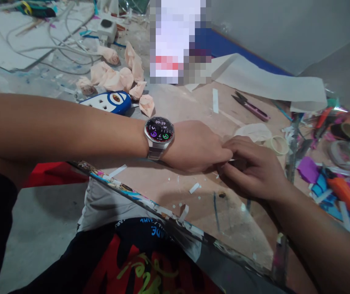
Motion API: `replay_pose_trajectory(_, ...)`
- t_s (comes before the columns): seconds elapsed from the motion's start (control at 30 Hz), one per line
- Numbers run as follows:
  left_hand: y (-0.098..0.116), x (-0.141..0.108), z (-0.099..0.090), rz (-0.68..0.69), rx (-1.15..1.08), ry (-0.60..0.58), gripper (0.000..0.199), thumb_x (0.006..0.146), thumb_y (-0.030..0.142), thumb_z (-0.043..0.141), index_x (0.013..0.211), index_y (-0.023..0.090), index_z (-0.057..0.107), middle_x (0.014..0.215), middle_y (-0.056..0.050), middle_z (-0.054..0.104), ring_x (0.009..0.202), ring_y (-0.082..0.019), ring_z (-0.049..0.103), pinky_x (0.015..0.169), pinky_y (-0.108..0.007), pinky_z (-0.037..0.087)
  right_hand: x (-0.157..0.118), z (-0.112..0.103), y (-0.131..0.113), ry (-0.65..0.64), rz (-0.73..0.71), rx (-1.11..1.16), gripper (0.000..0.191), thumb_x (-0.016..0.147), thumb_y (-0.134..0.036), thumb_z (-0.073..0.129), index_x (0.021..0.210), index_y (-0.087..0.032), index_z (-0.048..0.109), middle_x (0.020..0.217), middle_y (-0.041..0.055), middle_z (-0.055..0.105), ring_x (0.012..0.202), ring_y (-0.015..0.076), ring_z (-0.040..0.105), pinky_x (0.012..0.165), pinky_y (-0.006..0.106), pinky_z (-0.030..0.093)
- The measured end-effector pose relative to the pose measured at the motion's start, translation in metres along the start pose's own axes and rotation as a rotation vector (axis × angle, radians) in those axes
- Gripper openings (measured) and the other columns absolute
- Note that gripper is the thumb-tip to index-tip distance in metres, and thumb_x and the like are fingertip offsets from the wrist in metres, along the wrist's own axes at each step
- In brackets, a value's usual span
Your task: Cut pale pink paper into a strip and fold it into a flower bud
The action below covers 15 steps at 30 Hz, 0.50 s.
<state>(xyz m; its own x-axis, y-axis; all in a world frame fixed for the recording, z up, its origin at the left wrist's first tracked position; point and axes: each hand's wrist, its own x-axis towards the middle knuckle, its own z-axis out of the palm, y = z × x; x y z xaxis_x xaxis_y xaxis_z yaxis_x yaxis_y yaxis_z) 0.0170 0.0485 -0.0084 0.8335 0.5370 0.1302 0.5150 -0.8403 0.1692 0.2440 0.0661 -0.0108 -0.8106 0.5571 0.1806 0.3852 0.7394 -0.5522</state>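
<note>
My left hand [195, 145], with a smartwatch [159, 130] on its wrist, reaches across the table [178, 102] and meets my right hand [253, 165]. Both hands have their fingertips pinched together at the same spot. Whatever sits between them is hidden or too small to name. Just beyond my right hand lie a thin whitish piece [254, 131] and a roll of clear tape [277, 145]. Small snips with pinkish handles [251, 107] rest farther back. Several crumpled peach-coloured pieces [114, 75] are heaped beyond my left forearm.
A blue and white power strip [109, 102] lies behind my left forearm, near a plug adapter [107, 30] and tangled cables. A long white paper strip [263, 83] curls at the back. On the right, a cluttered compartment contains an orange-handled tool [348, 202] and purple scraps [309, 169].
</note>
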Motion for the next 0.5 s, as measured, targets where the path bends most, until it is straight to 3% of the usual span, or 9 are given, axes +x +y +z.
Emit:
replay_pose_trajectory(0.27,-0.0005,-0.0005,-0.0008,-0.005,-0.007,-0.015,0.030,0.103,0.037,0.051,0.120,0.020,0.069,0.101,-0.009,0.079,0.089,-0.024,0.073,0.060,-0.036,0.032,-0.0008,0.0001,0.0021,0.009,-0.076,-0.015,0.005,0.091,-0.015,0.065,0.093,-0.020,0.063,0.087,0.0033,0.067,0.081,0.0132,0.058,0.077,0.033,0.043)
replay_pose_trajectory(0.5,-0.0002,-0.0013,-0.0004,0.004,0.006,0.013,0.030,0.102,0.035,0.052,0.122,0.021,0.069,0.100,-0.009,0.079,0.085,-0.023,0.072,0.060,-0.036,0.033,0.0016,0.0013,0.0028,0.031,-0.114,0.012,0.007,0.088,-0.014,0.067,0.092,-0.019,0.064,0.085,0.0005,0.066,0.079,0.0113,0.058,0.075,0.029,0.042)
